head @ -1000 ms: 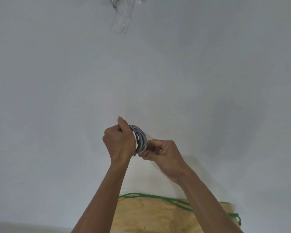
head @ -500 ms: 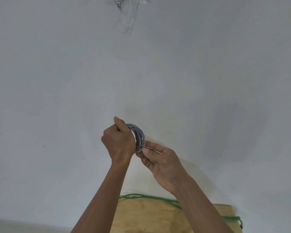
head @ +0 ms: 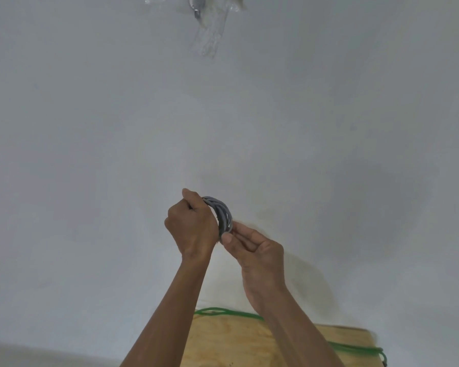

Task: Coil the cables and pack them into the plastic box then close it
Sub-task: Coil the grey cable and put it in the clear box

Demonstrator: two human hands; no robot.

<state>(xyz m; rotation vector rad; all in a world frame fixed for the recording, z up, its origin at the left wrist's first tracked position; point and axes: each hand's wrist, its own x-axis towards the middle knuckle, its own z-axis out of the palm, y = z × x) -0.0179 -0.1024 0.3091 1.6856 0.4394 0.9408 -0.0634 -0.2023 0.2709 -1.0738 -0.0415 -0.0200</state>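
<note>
The left hand point(head: 192, 225) has its grip closed around a gray coiled cable point(head: 221, 213) held up before a white wall point(head: 90, 128). The right hand point(head: 255, 250), at 4 o'clock from the coil, pinches its lower edge with thumb and fingers. At 6 o'clock, low in view, a green cable point(head: 228, 312) lies along the far edge of a wooden worktop point(head: 223, 345) — the plastic box is out of view.

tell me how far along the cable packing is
Done: the grey cable is wound into a small coil. In hand: the left hand grips that coil while the right hand works at its lower edge. Left: the green cable lies loose on the wooden board; no plastic box shows, so packing and closing remain.
</note>
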